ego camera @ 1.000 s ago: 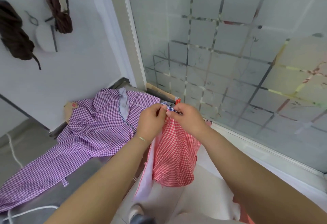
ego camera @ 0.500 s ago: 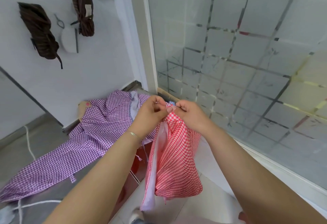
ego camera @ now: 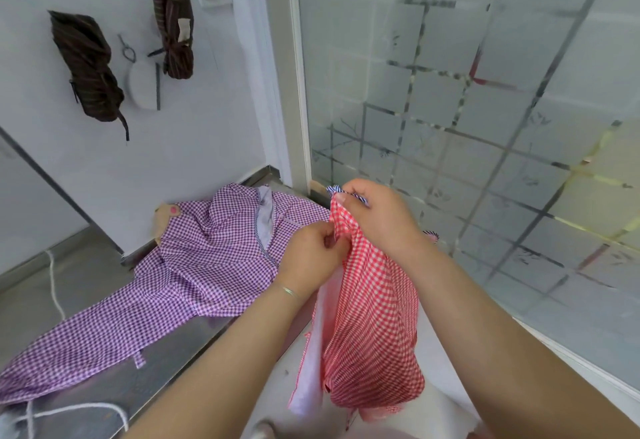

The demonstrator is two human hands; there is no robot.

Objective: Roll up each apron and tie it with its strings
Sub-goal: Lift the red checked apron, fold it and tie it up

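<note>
A red-and-white checked apron (ego camera: 372,327) hangs in the air in front of me, bunched lengthwise, its white lining showing on the left. My right hand (ego camera: 379,220) grips its top edge, where a blue-striped string (ego camera: 334,190) pokes out. A little lower, my left hand (ego camera: 311,258) pinches the left edge of the red cloth. A purple checked apron (ego camera: 180,272) lies spread flat on the grey steel counter (ego camera: 145,379) to the left.
Two dark rolled aprons (ego camera: 86,64) (ego camera: 175,31) hang tied on the white wall above the counter. A frosted glass partition (ego camera: 467,126) stands close on the right. A white cord (ego camera: 86,407) lies at the counter's near end.
My left hand has slid down from the top of the red apron to its left edge, while the right hand stayed at the top. The view has tilted upward.
</note>
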